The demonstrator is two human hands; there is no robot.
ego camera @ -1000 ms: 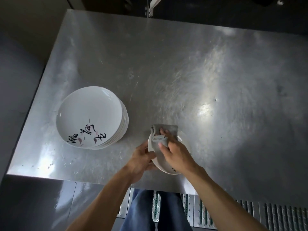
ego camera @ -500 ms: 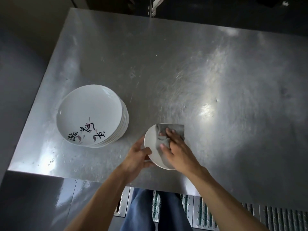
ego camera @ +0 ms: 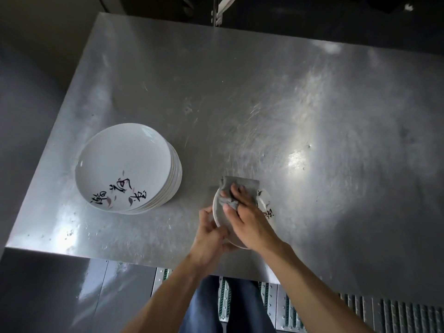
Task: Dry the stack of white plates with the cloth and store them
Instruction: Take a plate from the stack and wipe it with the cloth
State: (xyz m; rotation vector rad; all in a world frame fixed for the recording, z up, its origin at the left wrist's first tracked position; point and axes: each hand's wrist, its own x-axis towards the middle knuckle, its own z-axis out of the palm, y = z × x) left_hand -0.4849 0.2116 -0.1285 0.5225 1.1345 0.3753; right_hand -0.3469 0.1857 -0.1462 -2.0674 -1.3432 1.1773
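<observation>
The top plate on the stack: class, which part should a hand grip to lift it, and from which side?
Grip the top plate by its rim on the right, nearest the hands, judging by its pose: it lies face up on the stack of plates, its upturned edge overhanging those below, so fingertips could slip under with the thumb on top. The left hand and right hand are occupied.

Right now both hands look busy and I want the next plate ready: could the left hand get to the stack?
Probably yes. The stack sits uncovered just left of the left hand, nothing between them, but it must first release the plate.
</observation>
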